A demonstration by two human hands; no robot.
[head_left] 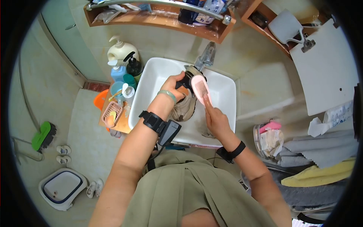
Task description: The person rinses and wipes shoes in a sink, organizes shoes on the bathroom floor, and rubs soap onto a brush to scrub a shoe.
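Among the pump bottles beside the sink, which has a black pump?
The dark bottle, right of the blue bottle; that one and the cream bottle have pale pumps.

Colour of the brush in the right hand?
Pale pink brush; shows in the head view.

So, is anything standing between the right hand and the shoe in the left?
Just the pink brush, held in the right hand against or just over the shoe; nothing else visible is in between.

Left hand [177, 87] gripping a beige-and-black shoe [184, 106] in the white sink [221, 99], right hand [216, 120] holding a pink brush [200, 89] against it, metal faucet [206, 56] just beyond, pump bottles [123, 51] beside the basin.
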